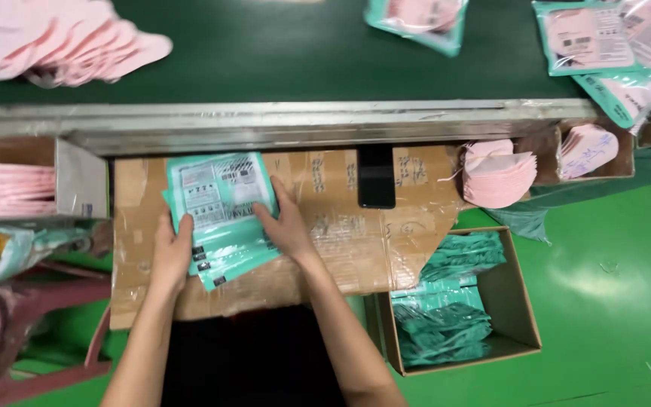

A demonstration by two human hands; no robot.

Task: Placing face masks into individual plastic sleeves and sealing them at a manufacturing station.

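A stack of teal plastic pouches (218, 203) with printed white panels lies on a flattened cardboard sheet (356, 241) in front of me. My left hand (172, 252) grips the stack's lower left edge. My right hand (286, 224) presses against its right side, fingers spread over the top pouch. Both hands hold the stack between them.
A dark phone (376, 175) lies on the cardboard. Pink masks pile at right (497, 177), in a left box (5, 188) and on the green belt (62, 41). An open carton (518, 301) holds teal pouches. Filled pouches (604, 41) lie on the belt beyond a metal rail (280, 120).
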